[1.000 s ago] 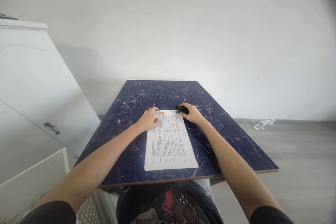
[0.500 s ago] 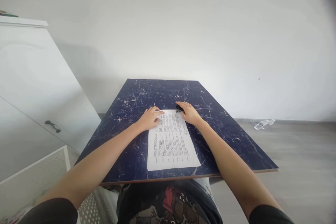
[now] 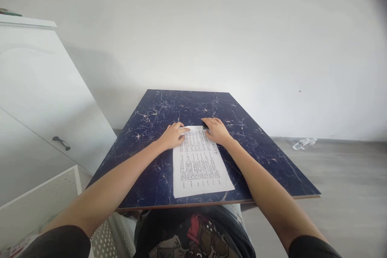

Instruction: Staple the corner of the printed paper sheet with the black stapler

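Printed sheets of paper (image 3: 199, 165) lie on the dark blue marbled table (image 3: 181, 105), their lower edge near the table's front. My left hand (image 3: 173, 135) rests with its fingers spread on the upper left edge of the paper. At the upper right corner, my right hand (image 3: 217, 130) is closed over a small black stapler (image 3: 204, 125). Its fingers lie on top of the stapler and the thumb is by the paper. Most of the stapler is hidden under the hand.
A white cabinet (image 3: 39, 80) with a dark handle (image 3: 61, 143) stands to the left. Below it is a white-framed panel (image 3: 42, 205). A crumpled clear plastic piece (image 3: 304, 143) lies on the floor at right, by the wall (image 3: 242, 28).
The lower part of the paper has swung slightly to the right. My right hand's fingers now cover more of the stapler. My left hand has hardly moved.
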Action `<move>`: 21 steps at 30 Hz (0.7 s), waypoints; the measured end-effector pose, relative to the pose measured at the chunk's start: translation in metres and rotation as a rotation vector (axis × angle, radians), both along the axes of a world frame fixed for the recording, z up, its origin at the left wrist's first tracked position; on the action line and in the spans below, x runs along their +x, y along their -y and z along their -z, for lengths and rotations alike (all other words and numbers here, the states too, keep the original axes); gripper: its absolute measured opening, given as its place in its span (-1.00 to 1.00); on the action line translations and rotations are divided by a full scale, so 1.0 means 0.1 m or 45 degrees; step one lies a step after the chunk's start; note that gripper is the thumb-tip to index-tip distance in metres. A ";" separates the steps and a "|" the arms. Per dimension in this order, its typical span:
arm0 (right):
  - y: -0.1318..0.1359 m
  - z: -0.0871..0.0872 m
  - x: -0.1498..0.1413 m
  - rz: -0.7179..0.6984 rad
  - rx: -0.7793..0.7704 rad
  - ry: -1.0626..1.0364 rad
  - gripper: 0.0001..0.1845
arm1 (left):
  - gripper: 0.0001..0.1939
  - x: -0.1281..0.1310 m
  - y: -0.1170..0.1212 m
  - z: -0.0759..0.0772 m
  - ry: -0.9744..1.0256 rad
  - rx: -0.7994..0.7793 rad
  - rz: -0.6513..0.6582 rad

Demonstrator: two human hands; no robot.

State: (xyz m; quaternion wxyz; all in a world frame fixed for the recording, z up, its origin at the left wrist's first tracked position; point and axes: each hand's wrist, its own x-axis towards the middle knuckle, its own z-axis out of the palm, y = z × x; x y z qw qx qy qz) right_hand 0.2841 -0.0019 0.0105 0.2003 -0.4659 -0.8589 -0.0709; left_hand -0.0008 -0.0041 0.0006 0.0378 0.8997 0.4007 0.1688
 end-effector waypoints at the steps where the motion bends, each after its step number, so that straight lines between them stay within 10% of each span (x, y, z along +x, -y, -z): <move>1: 0.00 0.01 -0.01 0.007 0.005 0.008 -0.32 | -0.56 0.00 0.00 0.00 -0.006 0.002 -0.003; 21: 0.04 0.08 -0.12 0.030 0.021 0.077 -0.52 | -0.59 0.02 0.00 0.02 -0.017 0.032 -0.021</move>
